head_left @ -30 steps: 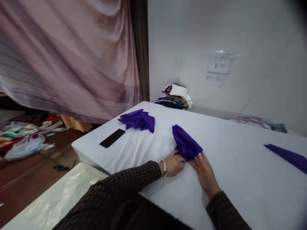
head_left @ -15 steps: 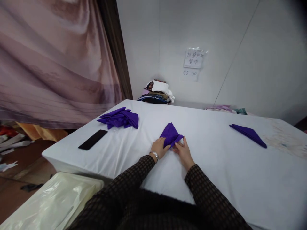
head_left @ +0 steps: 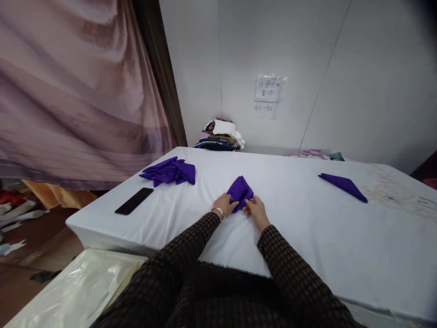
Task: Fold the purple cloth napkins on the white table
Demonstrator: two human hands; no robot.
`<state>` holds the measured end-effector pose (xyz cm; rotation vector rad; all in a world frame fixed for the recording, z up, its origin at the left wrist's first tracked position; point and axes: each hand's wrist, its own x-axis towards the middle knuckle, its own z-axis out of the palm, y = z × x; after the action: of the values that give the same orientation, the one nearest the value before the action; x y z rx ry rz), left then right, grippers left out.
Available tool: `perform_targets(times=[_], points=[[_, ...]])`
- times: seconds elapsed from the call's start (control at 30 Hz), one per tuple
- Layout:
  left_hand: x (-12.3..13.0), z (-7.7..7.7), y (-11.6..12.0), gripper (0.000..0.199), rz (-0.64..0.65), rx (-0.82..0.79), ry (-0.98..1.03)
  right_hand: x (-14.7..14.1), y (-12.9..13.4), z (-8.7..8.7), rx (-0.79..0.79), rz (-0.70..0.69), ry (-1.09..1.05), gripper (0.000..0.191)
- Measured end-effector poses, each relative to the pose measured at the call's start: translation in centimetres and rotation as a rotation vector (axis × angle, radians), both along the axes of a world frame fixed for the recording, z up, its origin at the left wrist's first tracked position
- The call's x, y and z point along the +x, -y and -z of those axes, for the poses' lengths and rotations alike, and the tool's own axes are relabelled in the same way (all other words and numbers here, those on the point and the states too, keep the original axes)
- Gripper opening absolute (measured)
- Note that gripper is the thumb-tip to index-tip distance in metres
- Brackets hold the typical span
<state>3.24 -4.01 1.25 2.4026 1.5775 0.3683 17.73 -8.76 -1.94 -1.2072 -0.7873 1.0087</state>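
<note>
On the white-covered table (head_left: 290, 237) in front of me lies a partly folded purple napkin (head_left: 240, 189), its tip pointing away from me. My left hand (head_left: 225, 204), with a silver bracelet at the wrist, grips its left edge, thumb on top. The fingers of my right hand (head_left: 256, 211) pinch its lower right corner. Farther left is a loose pile of purple napkins (head_left: 170, 171). One more purple napkin (head_left: 343, 185), folded into a slim triangle, rests to the right.
A black phone (head_left: 134, 201) lies near the table's left edge. Folded clothes (head_left: 220, 135) are stacked behind the table by the wall, below a handwritten sign (head_left: 267, 89). A pink curtain (head_left: 78, 91) hangs at the left. A plastic-covered surface (head_left: 75, 291) stands at lower left.
My right hand has brought the napkin's right corner inward, so the napkin looks narrower and more rounded. My left hand keeps its hold. The whole view has shifted slightly.
</note>
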Motion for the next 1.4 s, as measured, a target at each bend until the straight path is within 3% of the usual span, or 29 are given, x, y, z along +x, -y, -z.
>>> perform_targets(times=[0.1,0.23,0.3,0.47,0.6,0.7,0.8,0.93,1.1,1.2,1.3,1.4], points=[[0.4,0.1,0.2,0.029,-0.029,-0.096,0.120,-0.1,-0.1,0.2,0.008,0.018,0.010,0.027],[0.5,-0.1,-0.4,0.006,-0.083,-0.176,0.303,-0.5,0.2,0.0,0.019,0.019,0.036,0.024],[0.1,-0.5,-0.9,0.011,-0.127,-0.224,0.419,-0.1,0.6,-0.5,0.017,0.011,0.051,0.023],[-2.9,-1.6,-0.5,0.022,-0.228,-0.393,0.721,5.0,3.2,-2.0,0.036,0.103,0.103,0.021],[-4.6,-0.8,2.3,0.023,-0.218,-0.641,0.798,11.0,6.1,-2.0,-0.100,0.173,0.388,0.022],[-4.7,-0.1,3.7,0.027,-0.209,-0.778,0.839,12.4,7.8,-2.1,-0.133,0.320,0.779,0.035],[-4.4,0.3,4.1,0.030,-0.226,-0.832,0.892,9.7,8.5,-2.9,0.090,0.301,0.979,0.036],[-4.0,0.5,4.3,0.032,-0.215,-0.874,1.040,3.3,7.7,-4.0,0.262,-0.078,0.879,0.027],[-3.6,0.6,5.0,0.039,-0.123,-0.793,1.235,-1.6,5.9,-2.9,0.213,-0.227,0.777,0.031],[-3.6,0.9,5.1,0.039,-0.088,-0.742,1.253,-2.6,5.0,-1.9,0.182,-0.221,0.847,0.026],[-3.6,1.3,4.9,0.038,-0.047,-0.723,1.225,-2.8,4.7,-1.6,0.153,-0.222,0.873,0.006],[-3.7,1.6,4.5,0.039,-0.021,-0.646,1.148,-2.7,4.6,-1.7,0.127,-0.255,0.714,0.015]])
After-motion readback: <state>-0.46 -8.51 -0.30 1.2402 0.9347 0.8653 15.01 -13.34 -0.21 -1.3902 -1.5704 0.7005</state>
